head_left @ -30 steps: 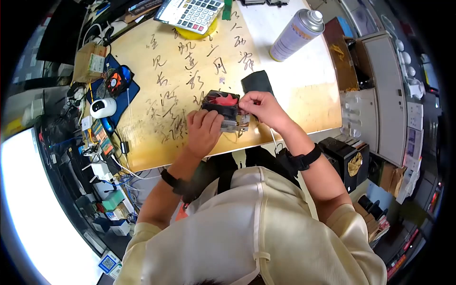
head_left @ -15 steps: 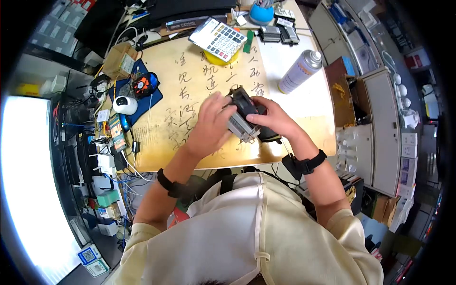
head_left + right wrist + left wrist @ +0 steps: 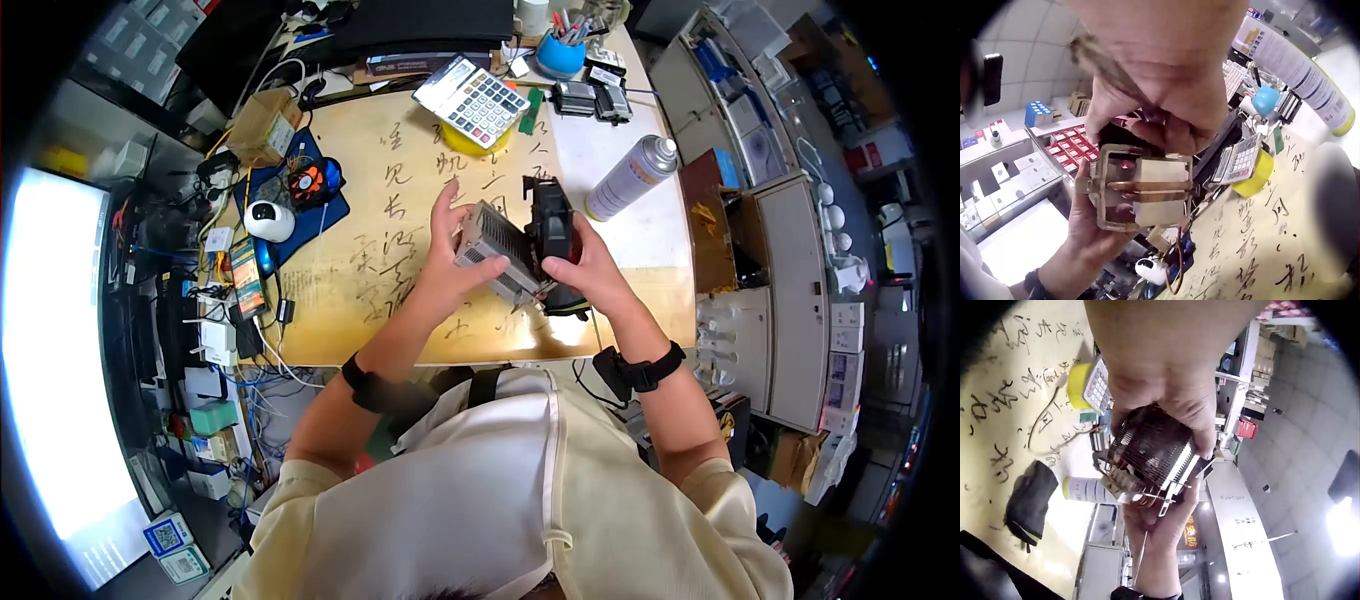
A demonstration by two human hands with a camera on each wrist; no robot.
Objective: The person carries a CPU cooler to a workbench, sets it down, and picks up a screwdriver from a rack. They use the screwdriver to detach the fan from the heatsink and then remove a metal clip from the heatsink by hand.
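My left hand (image 3: 450,265) grips a finned metal heatsink (image 3: 500,245), its thumb across the near face and fingers spread at the far side. A black cooling fan (image 3: 550,220) stands at the heatsink's right, held by my right hand (image 3: 597,270) with the thumb on its near edge. Between fan and fins a gap widens toward the top; their lower ends come close together. In the right wrist view, copper heat pipes (image 3: 1147,186) cross the heatsink's base within a metal frame. A black pouch (image 3: 1032,503) lies on the desk beneath, partly hidden in the head view.
On the desk (image 3: 340,330), handwritten characters cover the pale top. A spray can (image 3: 632,178) stands right of my hands; a calculator (image 3: 480,105) on a yellow round thing sits beyond. Leftward are a white camera (image 3: 268,221), another fan (image 3: 312,181) and tangled cables.
The cooler has been lifted and turned from near the desk's front edge. Its fan now leans away from the fins. My right hand has gone from pinching the side to holding the fan.
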